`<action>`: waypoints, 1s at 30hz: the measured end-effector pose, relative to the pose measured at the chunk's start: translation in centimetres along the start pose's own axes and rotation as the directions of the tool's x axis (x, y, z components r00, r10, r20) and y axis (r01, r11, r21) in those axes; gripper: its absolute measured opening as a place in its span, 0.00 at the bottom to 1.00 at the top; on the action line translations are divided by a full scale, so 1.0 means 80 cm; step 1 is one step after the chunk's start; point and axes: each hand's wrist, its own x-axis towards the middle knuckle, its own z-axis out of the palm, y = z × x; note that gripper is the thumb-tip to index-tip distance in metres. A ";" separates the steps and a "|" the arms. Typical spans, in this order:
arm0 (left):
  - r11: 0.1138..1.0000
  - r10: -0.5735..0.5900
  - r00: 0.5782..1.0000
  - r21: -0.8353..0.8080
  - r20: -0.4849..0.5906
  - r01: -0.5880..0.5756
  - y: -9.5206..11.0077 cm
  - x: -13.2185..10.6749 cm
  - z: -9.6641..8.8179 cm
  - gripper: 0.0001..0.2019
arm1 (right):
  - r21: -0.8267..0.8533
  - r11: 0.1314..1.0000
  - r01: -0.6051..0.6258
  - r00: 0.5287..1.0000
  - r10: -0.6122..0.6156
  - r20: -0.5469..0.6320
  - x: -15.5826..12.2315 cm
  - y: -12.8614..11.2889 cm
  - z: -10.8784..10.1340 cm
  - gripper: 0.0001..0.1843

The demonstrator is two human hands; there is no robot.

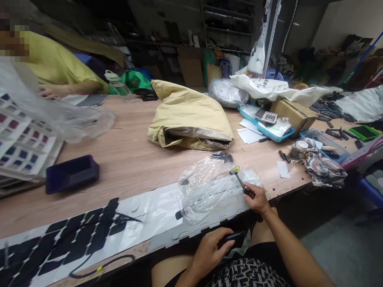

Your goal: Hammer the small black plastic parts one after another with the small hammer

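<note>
My right hand point(256, 199) is closed round the dark handle of a small hammer point(238, 178). The hammer's yellowish head points away from me, over the table's front edge. Lower down, above my lap, my left hand point(213, 245) grips a smooth black object point(235, 236); what kind it is I cannot make out. Between the hands and the table lies a transparent plastic bag point(199, 199) with a few dark pieces in and around it. The bag rests on a white sheet point(158, 209) along the front edge.
Black panel cells point(74, 235) and a cable point(104, 265) lie front left. A dark blue tray point(72, 175) sits behind them. In the middle rests a yellow sack point(191, 115); blue baskets point(277, 135) and a cardboard box point(293, 113) stand right. A co-worker in yellow point(60, 63) sits opposite.
</note>
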 end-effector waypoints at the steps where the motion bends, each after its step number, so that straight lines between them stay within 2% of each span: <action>1: 0.995 -0.089 0.996 0.045 0.003 0.089 -0.016 -0.002 0.014 0.16 | -0.007 1.000 0.002 1.000 -0.002 0.001 0.000 0.000 0.000 0.24; 4: 0.926 -0.338 0.941 0.184 0.018 0.329 -0.058 0.001 0.043 0.19 | -0.019 1.000 0.013 1.000 -0.013 0.001 -0.001 0.002 0.001 0.24; 6: 0.890 -0.411 0.910 0.240 0.052 0.388 -0.070 0.003 0.051 0.22 | -0.016 1.000 0.018 1.000 -0.018 -0.001 -0.001 0.003 0.001 0.24; 9: 0.922 -0.350 0.928 0.221 0.129 0.317 -0.052 0.004 0.041 0.24 | -0.004 1.000 0.013 1.000 -0.013 -0.007 -0.001 0.004 0.001 0.24; 13: 0.987 -0.155 0.971 -0.010 0.180 0.159 0.006 0.019 0.000 0.20 | 0.043 0.999 -0.011 1.000 0.012 -0.019 -0.002 0.005 0.001 0.24; 15: 0.990 -0.092 0.990 -0.096 0.109 0.103 0.029 0.037 -0.026 0.20 | 0.074 0.997 -0.025 0.999 0.027 -0.023 -0.002 0.005 0.001 0.24; 17: 0.995 -0.063 0.997 -0.083 -0.051 0.059 0.037 0.063 -0.050 0.18 | 0.094 0.995 -0.033 0.999 0.036 -0.030 -0.001 0.006 0.001 0.24; 19: 0.998 -0.056 0.973 -0.006 -0.224 0.056 0.033 0.090 -0.069 0.16 | 0.105 0.994 -0.031 0.999 0.035 -0.034 0.000 0.007 0.000 0.24; 21: 0.993 -0.053 0.940 0.080 -0.337 0.085 0.022 0.114 -0.083 0.14 | 0.108 0.994 -0.026 0.999 0.029 -0.029 0.001 0.005 -0.001 0.24; 24: 0.973 -0.056 0.917 0.186 -0.396 0.140 0.005 0.140 -0.097 0.12 | 0.099 0.995 -0.018 0.999 0.021 -0.027 0.002 0.001 -0.002 0.23; 27: 0.945 -0.074 0.897 0.256 -0.437 0.203 0.001 0.158 -0.107 0.12 | 0.081 0.996 -0.021 0.999 0.024 -0.035 0.002 -0.003 -0.003 0.23; 30: 0.901 -0.127 0.913 0.341 -0.388 0.270 0.009 0.179 -0.115 0.13 | 0.070 0.997 -0.033 0.998 0.037 -0.050 0.002 -0.004 -0.002 0.23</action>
